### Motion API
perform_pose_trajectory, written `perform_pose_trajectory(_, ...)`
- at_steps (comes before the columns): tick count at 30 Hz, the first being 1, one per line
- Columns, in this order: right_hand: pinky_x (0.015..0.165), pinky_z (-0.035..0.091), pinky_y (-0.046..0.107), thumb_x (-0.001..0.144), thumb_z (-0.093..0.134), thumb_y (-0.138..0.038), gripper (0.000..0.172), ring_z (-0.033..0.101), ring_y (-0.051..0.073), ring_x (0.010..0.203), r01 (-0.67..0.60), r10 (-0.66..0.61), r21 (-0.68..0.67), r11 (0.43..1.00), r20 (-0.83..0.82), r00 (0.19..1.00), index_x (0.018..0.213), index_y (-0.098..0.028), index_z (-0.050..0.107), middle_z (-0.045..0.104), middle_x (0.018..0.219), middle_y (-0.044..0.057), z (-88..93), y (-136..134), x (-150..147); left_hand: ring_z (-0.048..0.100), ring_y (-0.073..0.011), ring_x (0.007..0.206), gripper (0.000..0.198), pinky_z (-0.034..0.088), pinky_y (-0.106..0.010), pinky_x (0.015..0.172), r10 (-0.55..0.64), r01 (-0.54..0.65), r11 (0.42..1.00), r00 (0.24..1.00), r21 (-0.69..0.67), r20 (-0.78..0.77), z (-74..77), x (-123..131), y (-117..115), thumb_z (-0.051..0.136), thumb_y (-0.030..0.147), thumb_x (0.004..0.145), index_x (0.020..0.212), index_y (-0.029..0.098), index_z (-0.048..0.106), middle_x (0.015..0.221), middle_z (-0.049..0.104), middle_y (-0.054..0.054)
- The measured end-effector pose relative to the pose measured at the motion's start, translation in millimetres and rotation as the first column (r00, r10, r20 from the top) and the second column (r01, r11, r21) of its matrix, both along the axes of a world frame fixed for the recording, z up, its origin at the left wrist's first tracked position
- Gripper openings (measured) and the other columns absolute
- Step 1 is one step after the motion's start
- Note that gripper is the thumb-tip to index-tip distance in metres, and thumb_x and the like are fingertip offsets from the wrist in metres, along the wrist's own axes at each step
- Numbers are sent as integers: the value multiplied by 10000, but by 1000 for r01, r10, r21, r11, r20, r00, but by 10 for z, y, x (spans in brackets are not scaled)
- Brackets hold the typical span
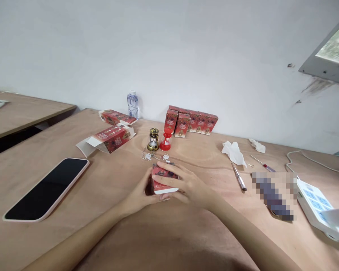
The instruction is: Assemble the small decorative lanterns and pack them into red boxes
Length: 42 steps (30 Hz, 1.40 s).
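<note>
Both hands are on one small red printed cardboard box [161, 184] at the middle of the table. My left hand [139, 195] grips its left side and underside. My right hand [183, 184] has its fingers laid across the top and right side. The box lies with a white edge toward me. Just beyond it are some thin wire pieces with white bits [149, 156]. Behind these stand a bronze mini lantern [153, 140] and a red mini lantern [166, 140], side by side.
Several red boxes [196, 121] stand by the wall. Opened cartons [113, 138] and a water bottle [133, 104] are back left; a phone [46, 190] lies left. On the right are crumpled tissue [233, 152], screwdrivers [238, 177], a blurred item [272, 195] and a power strip [316, 203].
</note>
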State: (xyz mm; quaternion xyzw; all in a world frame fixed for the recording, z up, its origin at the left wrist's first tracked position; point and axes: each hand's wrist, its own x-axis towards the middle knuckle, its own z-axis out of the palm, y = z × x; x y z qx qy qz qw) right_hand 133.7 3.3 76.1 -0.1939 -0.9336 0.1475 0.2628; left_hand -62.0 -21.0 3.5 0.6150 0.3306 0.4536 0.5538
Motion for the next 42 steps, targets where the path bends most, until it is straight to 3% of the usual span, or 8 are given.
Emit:
perform_pose_trajectory(5, 1072, 405, 476, 925, 476, -251, 498, 427, 232, 1337, 269, -268, -95, 959, 16, 963, 1399, -373, 383, 410, 1475, 31, 11, 184, 402, 323, -314, 1376, 806, 213, -560, 1143, -2, 12, 999, 968, 39, -252, -58, -81, 35, 752, 376, 702, 1379, 240, 335, 1473, 366, -145)
perform_pose_trajectory(8, 1068, 400, 505, 905, 527, -380, 505, 419, 264, 1338, 390, -390, -113, 914, 16, 921, 1393, -363, 401, 422, 1465, 46, 24, 248, 544, 335, -295, 1370, 660, 227, -547, 1138, 21, -11, 999, 942, 32, -336, -46, -109, 28, 672, 396, 777, 1356, 247, 393, 1458, 394, -122)
perform_pose_trajectory(18, 1011, 454, 496, 958, 421, -348, 348, 560, 247, 1189, 461, -459, -12, 887, -107, 882, 1279, -344, 556, 645, 1227, 27, 171, 267, 475, 474, -270, 1236, 423, 370, -462, 1047, 45, 20, 987, 914, 157, -402, 26, -98, 28, 622, 352, 809, 1210, 264, 524, 1306, 526, -75)
perform_pose_trajectory(26, 1073, 372, 553, 937, 449, -373, 472, 358, 296, 1360, 478, -479, 93, 874, -8, 878, 1405, -330, 404, 430, 1452, 66, -186, 141, 498, 505, -262, 1176, 353, 398, -436, 1008, 51, 48, 974, 904, 220, -424, -6, -102, 54, 609, 320, 812, 1154, 255, 552, 1250, 548, -72)
perform_pose_trajectory(31, 1068, 400, 501, 936, 445, -313, 534, 383, 272, 1351, 485, -488, 82, 870, 8, 873, 1449, -340, 301, 346, 1499, 66, -232, 104, 468, 483, -250, 1195, 315, 365, -434, 1042, 39, 80, 969, 884, 233, -466, -35, -99, 71, 579, 319, 829, 1133, 244, 544, 1250, 536, -71)
perform_pose_trajectory(34, 1075, 401, 478, 908, 481, -281, 511, 433, 257, 1312, 530, -530, 35, 847, -6, 848, 1405, -342, 382, 419, 1443, 55, -188, 318, 664, 474, -237, 1209, 292, 351, -419, 1055, 33, 89, 969, 875, 229, -483, -34, -95, 69, 569, 278, 827, 1115, 240, 548, 1252, 531, -68)
perform_pose_trajectory(40, 931, 505, 452, 701, 665, -177, 638, 565, 283, 1122, 787, -797, -127, 604, -110, 594, 1311, -228, 485, 542, 1271, 122, -100, 1265, 1339, 479, -224, 1199, 246, 363, -405, 1041, 29, 118, 964, 843, 238, -537, -9, -74, 53, 570, 204, 813, 1056, 236, 573, 1242, 547, -60)
perform_pose_trajectory(42, 884, 519, 388, 747, 616, -175, 590, 604, 237, 1024, 811, -832, -186, 554, -114, 543, 1314, -166, 455, 594, 1182, 149, -104, 1548, 1376, 480, -226, 1196, 245, 366, -402, 1038, 39, 118, 961, 836, 249, -548, -2, -69, 48, 574, 192, 805, 1046, 234, 581, 1233, 558, -59)
